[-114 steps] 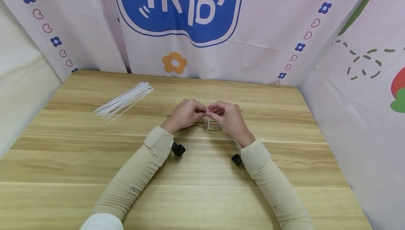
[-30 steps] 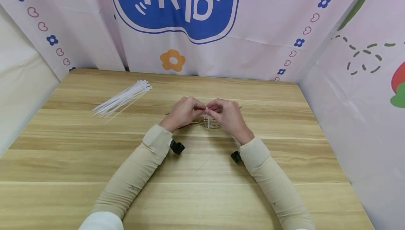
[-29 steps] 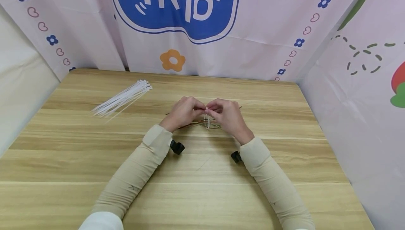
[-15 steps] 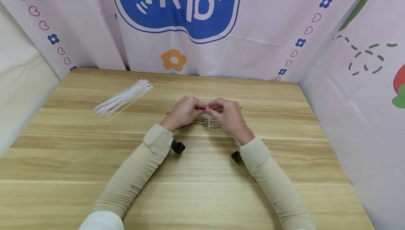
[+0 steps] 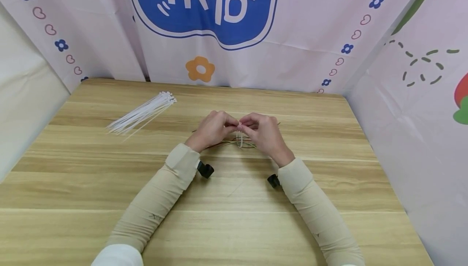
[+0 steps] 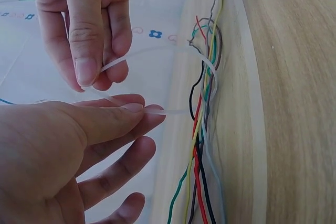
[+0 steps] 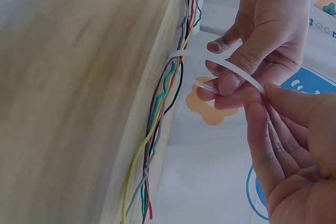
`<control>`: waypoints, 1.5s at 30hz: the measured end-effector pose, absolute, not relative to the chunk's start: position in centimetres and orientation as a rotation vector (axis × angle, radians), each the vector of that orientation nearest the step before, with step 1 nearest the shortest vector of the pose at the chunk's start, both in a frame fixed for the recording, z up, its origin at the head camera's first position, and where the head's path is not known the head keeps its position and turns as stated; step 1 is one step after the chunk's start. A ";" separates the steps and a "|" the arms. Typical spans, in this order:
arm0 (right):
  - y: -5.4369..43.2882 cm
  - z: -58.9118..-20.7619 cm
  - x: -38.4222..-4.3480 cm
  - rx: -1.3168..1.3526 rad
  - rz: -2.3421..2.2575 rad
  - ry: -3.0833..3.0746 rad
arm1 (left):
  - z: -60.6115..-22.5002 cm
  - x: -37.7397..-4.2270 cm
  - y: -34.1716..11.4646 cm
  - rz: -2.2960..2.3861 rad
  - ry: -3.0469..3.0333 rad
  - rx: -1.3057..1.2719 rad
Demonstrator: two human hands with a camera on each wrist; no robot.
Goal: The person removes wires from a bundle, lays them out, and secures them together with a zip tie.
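Note:
A white cable tie [image 5: 241, 140] stands as a loop around a bundle of thin coloured wires [image 6: 198, 150] on the table. Above the bundle, my left hand [image 5: 212, 130] pinches one part of the tie between thumb and forefinger, its other fingers spread loosely in the left wrist view. The right hand [image 5: 266, 135] pinches the tie close beside it, fingertips nearly meeting the left ones. In the right wrist view the tie's strap [image 7: 231, 66] arches from the wires [image 7: 160, 106] to the right thumb. The tie's head is hidden by the fingers.
A bunch of white cable ties [image 5: 144, 113] lies at the back left of the wood-grain table [image 5: 234, 225]. Printed cloth [image 5: 300, 22] hangs behind the table and along its sides. A small black wrist camera [image 5: 206, 170] sits at the left cuff.
The head view has shifted slightly since the earliest frame. Both hands keep pinching the cable tie in nearly the same place, and the wires and loop look almost unchanged.

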State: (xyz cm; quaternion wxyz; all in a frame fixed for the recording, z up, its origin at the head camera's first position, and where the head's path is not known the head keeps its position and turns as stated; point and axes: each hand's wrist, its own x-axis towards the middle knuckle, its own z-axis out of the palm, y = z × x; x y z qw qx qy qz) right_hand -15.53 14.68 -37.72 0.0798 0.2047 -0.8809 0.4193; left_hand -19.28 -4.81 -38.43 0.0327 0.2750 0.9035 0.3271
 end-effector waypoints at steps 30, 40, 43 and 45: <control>14.9 -37.9 -15.9 0.579 1.272 -2.683 | -37.4 -18.8 -4.4 1.029 2.763 0.804; 15.1 -37.9 -16.2 0.548 1.219 -2.716 | -37.2 -18.8 -4.5 1.144 2.615 0.829; 15.2 -37.9 -16.2 0.558 1.201 -2.734 | -37.3 -18.7 -4.4 1.146 2.624 0.855; 15.1 -37.9 -16.2 0.566 1.177 -2.752 | -37.3 -18.6 -4.3 1.150 2.642 0.857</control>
